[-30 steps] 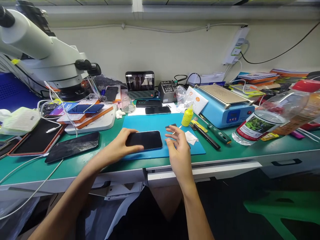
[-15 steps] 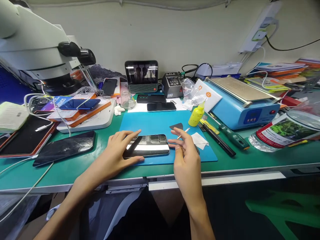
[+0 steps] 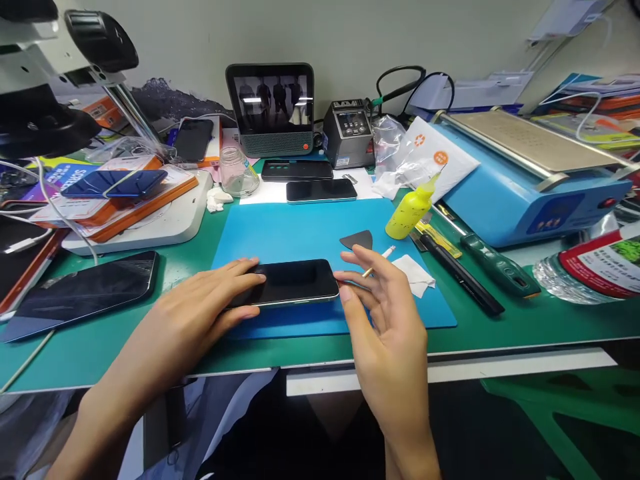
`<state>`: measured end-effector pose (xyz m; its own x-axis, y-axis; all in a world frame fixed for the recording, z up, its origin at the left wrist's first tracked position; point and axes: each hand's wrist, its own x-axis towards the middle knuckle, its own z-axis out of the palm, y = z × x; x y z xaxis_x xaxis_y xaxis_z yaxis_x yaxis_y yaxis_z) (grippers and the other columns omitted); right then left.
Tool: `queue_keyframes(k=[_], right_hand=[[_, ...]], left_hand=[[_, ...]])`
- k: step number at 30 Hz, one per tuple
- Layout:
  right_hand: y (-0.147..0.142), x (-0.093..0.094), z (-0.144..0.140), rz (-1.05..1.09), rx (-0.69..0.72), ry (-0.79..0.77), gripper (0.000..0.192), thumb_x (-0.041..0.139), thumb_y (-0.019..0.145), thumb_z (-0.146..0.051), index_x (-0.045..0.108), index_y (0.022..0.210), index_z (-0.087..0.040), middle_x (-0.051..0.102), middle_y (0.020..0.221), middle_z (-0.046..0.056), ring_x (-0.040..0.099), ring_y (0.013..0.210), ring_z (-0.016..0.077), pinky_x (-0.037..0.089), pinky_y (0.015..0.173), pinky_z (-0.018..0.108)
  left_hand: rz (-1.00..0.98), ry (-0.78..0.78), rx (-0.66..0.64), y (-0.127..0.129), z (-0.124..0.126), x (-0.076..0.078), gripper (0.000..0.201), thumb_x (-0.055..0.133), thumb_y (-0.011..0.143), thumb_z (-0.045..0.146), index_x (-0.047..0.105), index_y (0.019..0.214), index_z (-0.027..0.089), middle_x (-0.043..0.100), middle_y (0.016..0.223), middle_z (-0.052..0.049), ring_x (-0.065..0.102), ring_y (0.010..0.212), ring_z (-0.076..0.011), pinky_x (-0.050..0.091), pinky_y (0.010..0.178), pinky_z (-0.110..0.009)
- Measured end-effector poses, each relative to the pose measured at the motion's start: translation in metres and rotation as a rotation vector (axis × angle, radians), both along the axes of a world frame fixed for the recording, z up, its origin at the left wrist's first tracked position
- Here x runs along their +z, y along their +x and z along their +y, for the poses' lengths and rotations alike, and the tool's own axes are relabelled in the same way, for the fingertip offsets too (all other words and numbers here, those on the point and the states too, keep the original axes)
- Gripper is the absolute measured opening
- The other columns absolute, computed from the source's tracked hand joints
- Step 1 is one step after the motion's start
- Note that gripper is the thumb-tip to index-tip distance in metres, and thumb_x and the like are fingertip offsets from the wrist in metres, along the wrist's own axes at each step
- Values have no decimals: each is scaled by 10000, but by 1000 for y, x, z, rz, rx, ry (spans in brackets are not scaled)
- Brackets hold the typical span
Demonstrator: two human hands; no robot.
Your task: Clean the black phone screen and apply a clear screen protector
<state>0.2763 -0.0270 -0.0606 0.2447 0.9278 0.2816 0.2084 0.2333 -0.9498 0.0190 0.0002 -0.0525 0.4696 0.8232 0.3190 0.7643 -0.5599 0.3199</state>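
Right now I have the phone (image 3: 287,282) lying flat, dark screen up, near the front edge of the blue mat (image 3: 300,233), which sits on the green bench (image 3: 500,320); the mat gives it a soft, non-slip bed, and I judge that is why it lies there and not on the bare bench. My left hand (image 3: 195,320) lies on the phone's left end, fingers spread flat across the glass and the thumb along the near edge, so this grip is a pressing one from above that pins the phone, not a closed grasp. My right hand (image 3: 383,313) is at the phone's right end, its fingertips touching or just short of the short edge; I cannot tell which. That grip is narrow, pinching a thin stick (image 3: 379,261) that looks like a cotton swab, its white tip pointing away from me over the mat. So the phone lies between the two hands, under the left and just left of the right. A dark triangular pick (image 3: 357,240) lies on the mat just beyond the swab, and a folded white wipe (image 3: 415,275) just right of it, both within easy reach. The yellow squeeze bottle (image 3: 413,210) stands at the mat's far right corner, upright, with a black pen-like tool (image 3: 463,275) and a green-handled screwdriver (image 3: 497,265) beside it.
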Motion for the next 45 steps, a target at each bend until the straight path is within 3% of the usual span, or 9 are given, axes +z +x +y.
queue_keyframes(k=[5, 12, 21, 26, 32, 37, 41, 45], right_hand=[[4, -2, -3, 0, 35, 0, 430, 709, 1033, -264, 645, 1433, -408, 715, 1381, 21, 707, 1284, 244, 625, 1118, 442], [2, -2, 0, 4, 20, 24, 395, 762, 992, -235, 680, 1339, -406, 721, 1301, 18, 725, 1233, 249, 674, 1032, 429], [-1, 0, -1, 6, -8, 18, 377, 766, 983, -221, 700, 1312, -394, 721, 1280, 24, 726, 1235, 253, 693, 980, 386], [-1, 1, -1, 2, 0, 21, 381, 768, 981, -221, 696, 1319, -382, 727, 1247, 36, 735, 1219, 253, 694, 960, 383], [4, 0, 1, -67, 13, -18, 407, 780, 959, -299, 690, 1349, -374, 733, 1260, 45, 711, 1259, 261, 619, 1103, 428], [4, -1, 7, -169, 45, -31, 462, 746, 956, -329, 656, 1408, -359, 724, 1298, 67, 693, 1294, 298, 574, 1142, 495], [0, -3, 8, -283, 15, -35, 427, 642, 1017, -356, 636, 1443, -343, 714, 1314, 85, 683, 1287, 318, 533, 1154, 570], [-3, -4, 9, -288, -18, -55, 412, 673, 1017, -403, 644, 1425, -349, 723, 1294, 79, 695, 1254, 319, 531, 1140, 581]], left_hand=[[-88, -7, 67, 4, -4, 4, 315, 545, 1109, 504, 645, 1388, 396, 726, 1471, 39, 742, 1275, -266, 545, 1094, -403], [-185, -73, 189, 0, -9, 0, 407, 591, 1015, 697, 660, 1310, 426, 774, 1378, 94, 773, 1199, -258, 560, 1036, -365], [-271, -164, 274, 4, -8, 3, 401, 641, 968, 745, 605, 1115, 373, 802, 1311, 65, 786, 1174, -283, 611, 955, -390], [-295, -191, 251, 2, -7, 2, 422, 654, 957, 755, 579, 1091, 362, 791, 1340, 43, 770, 1210, -307, 611, 939, -425], [-471, -277, 195, 2, -4, 2, 535, 788, 887, 702, 482, 1121, 330, 751, 1405, -16, 712, 1329, -291, 610, 1055, -462], [-352, -185, 108, 3, -3, 4, 658, 818, 854, 693, 475, 1270, 315, 686, 1435, -78, 670, 1333, -320, 576, 1079, -510], [-282, -148, 32, 3, 0, 6, 607, 814, 918, 591, 479, 1320, 284, 671, 1414, -95, 665, 1295, -299, 565, 1049, -464], [-220, -157, -15, 2, 1, 10, 510, 820, 922, 553, 540, 1237, 266, 680, 1431, -91, 649, 1307, -291, 543, 1077, -458]])
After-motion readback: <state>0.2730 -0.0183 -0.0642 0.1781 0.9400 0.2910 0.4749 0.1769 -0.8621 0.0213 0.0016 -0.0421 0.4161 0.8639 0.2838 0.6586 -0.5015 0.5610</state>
